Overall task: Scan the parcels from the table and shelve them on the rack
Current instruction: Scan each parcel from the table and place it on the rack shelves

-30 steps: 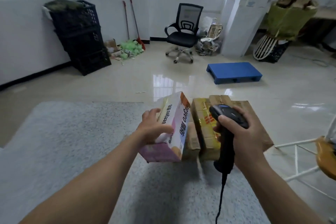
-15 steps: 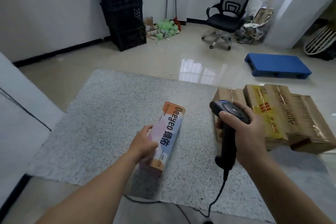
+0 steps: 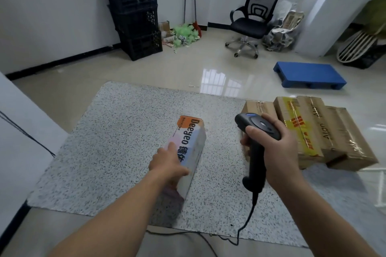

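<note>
bg: stack of black plastic lattice crates back left | red-handled brooms leaning on wall beside it | green crumpled litter pile | black mesh office chair | blue plastic pallet flat on glossy beige tile floor

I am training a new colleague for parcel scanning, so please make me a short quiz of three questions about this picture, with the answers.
1. True or false: the right hand grips the black scanner by its handle.
2. What does the left hand hold? A) the pastel printed box; B) a brown parcel; C) nothing.
3. Fill in: the brown taped parcels lie at the ____ side of the table, by the person's own sides.

Key: 1 true; 2 A; 3 right.
</note>
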A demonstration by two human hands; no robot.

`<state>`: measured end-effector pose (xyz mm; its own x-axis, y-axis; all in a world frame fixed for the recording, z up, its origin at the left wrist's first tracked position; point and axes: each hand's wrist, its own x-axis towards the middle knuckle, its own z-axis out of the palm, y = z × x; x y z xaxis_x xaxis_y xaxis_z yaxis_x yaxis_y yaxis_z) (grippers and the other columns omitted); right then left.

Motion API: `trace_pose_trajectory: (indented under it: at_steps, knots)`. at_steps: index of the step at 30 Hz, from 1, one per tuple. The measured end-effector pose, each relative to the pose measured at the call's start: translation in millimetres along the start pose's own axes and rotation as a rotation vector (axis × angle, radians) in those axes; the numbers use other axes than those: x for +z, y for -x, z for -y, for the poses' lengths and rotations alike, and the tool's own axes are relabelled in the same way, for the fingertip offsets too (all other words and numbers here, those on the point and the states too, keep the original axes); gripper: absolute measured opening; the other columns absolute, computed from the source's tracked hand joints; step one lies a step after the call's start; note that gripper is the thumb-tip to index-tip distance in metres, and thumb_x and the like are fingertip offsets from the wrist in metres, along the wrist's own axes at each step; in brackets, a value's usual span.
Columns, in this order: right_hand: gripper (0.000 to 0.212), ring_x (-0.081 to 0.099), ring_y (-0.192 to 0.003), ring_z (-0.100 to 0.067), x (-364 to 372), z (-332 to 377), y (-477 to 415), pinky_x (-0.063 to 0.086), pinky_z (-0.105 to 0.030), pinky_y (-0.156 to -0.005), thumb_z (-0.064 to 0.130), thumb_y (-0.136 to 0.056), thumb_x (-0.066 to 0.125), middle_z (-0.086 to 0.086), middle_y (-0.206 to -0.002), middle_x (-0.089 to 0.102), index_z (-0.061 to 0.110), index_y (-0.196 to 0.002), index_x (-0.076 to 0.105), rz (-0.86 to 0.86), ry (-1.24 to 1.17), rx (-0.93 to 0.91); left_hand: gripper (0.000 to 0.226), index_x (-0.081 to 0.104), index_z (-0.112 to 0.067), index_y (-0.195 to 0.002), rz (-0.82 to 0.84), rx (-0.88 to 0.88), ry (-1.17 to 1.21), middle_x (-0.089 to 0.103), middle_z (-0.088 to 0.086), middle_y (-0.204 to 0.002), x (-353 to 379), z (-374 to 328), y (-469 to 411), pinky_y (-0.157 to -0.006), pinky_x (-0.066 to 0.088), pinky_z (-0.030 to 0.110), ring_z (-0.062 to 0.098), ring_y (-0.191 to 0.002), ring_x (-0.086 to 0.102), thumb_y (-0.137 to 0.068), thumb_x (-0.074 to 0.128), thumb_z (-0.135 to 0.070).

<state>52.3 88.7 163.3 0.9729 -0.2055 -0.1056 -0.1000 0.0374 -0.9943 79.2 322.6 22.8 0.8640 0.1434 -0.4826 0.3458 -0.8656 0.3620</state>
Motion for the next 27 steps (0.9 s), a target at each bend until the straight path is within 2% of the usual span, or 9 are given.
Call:
trace_pose_trajectory:
  at_steps: [2, 4, 5, 7, 9, 13, 16, 22, 27]
  knots:
    - [0.049, 0.073, -0.078, -0.036, -3, 2, 3, 0.057, -0.050, -0.071, 0.008, -0.084, 0.079, -0.019, -0.103, 0.073, 0.026, -0.126, 0.061, 0.004, -0.001, -0.009, 0.082, 0.043, -0.021, -0.133, 0.050, -0.034, 0.305, 0.058, 0.004, -0.121, -13, 17, -3, -0.087, 0.059, 0.045, 0.023, -0.099, 0.062, -0.062, 0.082, -0.033]
    - [0.044, 0.072, -0.077, -0.035, -4, 0, 7, 0.056, -0.048, -0.068, 0.008, -0.083, 0.079, -0.018, -0.102, 0.073, 0.030, -0.119, 0.064, 0.018, -0.005, -0.010, 0.095, 0.039, -0.019, -0.147, 0.067, -0.078, 0.605, 0.052, 0.009, -0.139, -25, 33, 1, -0.092, 0.057, 0.050, 0.030, -0.109, 0.062, -0.061, 0.082, -0.017]
    - [0.042, 0.072, -0.076, -0.034, -5, -1, 9, 0.056, -0.046, -0.066, 0.007, -0.083, 0.079, -0.017, -0.101, 0.073, 0.032, -0.115, 0.065, 0.024, -0.009, -0.007, 0.094, 0.037, -0.019, -0.148, 0.073, -0.085, 0.685, 0.048, 0.012, -0.144, -27, 38, 4, -0.088, 0.057, 0.049, 0.033, -0.109, 0.061, -0.066, 0.081, -0.008]
    - [0.041, 0.072, -0.075, -0.034, -7, -1, 13, 0.055, -0.043, -0.064, 0.006, -0.083, 0.079, -0.016, -0.100, 0.074, 0.032, -0.112, 0.065, 0.035, -0.019, 0.001, 0.089, 0.033, -0.021, -0.147, 0.129, -0.097, 0.722, 0.041, 0.014, -0.149, -25, 44, 12, -0.080, 0.057, 0.045, 0.033, -0.107, 0.059, -0.074, 0.077, 0.004]
    - [0.041, 0.072, -0.074, -0.034, -11, -2, 16, 0.054, -0.042, -0.063, 0.005, -0.083, 0.079, -0.016, -0.099, 0.074, 0.031, -0.111, 0.065, 0.044, -0.023, 0.005, 0.093, 0.027, -0.024, -0.150, 0.191, -0.130, 0.709, 0.040, 0.016, -0.147, -22, 45, 18, -0.083, 0.055, 0.047, 0.034, -0.107, 0.057, -0.076, 0.074, 0.008]
    - [0.044, 0.071, -0.074, -0.036, -18, 1, 23, 0.053, -0.044, -0.064, 0.003, -0.082, 0.078, -0.017, -0.098, 0.073, 0.028, -0.115, 0.064, 0.059, -0.022, 0.006, 0.104, 0.018, -0.028, -0.154, 0.246, -0.159, 0.706, 0.047, 0.006, -0.119, -19, 41, 32, -0.097, 0.051, 0.058, 0.038, -0.114, 0.055, -0.074, 0.070, 0.013]
    - [0.045, 0.071, -0.075, -0.036, -22, 5, 28, 0.053, -0.044, -0.064, 0.002, -0.082, 0.078, -0.011, -0.096, 0.074, 0.028, -0.116, 0.064, 0.084, -0.023, 0.012, 0.110, 0.014, -0.030, -0.154, 0.186, -0.133, 0.720, 0.048, 0.002, -0.114, -17, 33, 42, -0.094, 0.052, 0.053, 0.034, -0.111, 0.055, -0.072, 0.072, 0.016]
    - [0.056, 0.072, -0.075, -0.034, -29, 12, 33, 0.055, -0.042, -0.064, 0.005, -0.080, 0.081, -0.012, -0.098, 0.075, 0.022, -0.129, 0.062, 0.135, -0.027, 0.033, 0.117, 0.016, -0.036, -0.153, -0.040, -0.036, 0.905, 0.055, 0.010, -0.127, -34, 8, 56, -0.088, 0.056, 0.058, 0.036, -0.115, 0.058, -0.066, 0.075, 0.016]
    - [0.068, 0.069, -0.066, -0.031, -32, 27, 38, 0.053, -0.038, -0.058, 0.022, -0.062, 0.082, -0.015, -0.098, 0.074, 0.021, -0.127, 0.063, 0.198, -0.044, 0.035, 0.127, 0.000, -0.033, -0.160, -0.136, 0.073, 0.970, 0.053, 0.013, -0.132, -63, -15, 65, -0.087, 0.056, 0.052, 0.035, -0.118, 0.057, -0.070, 0.076, 0.016]
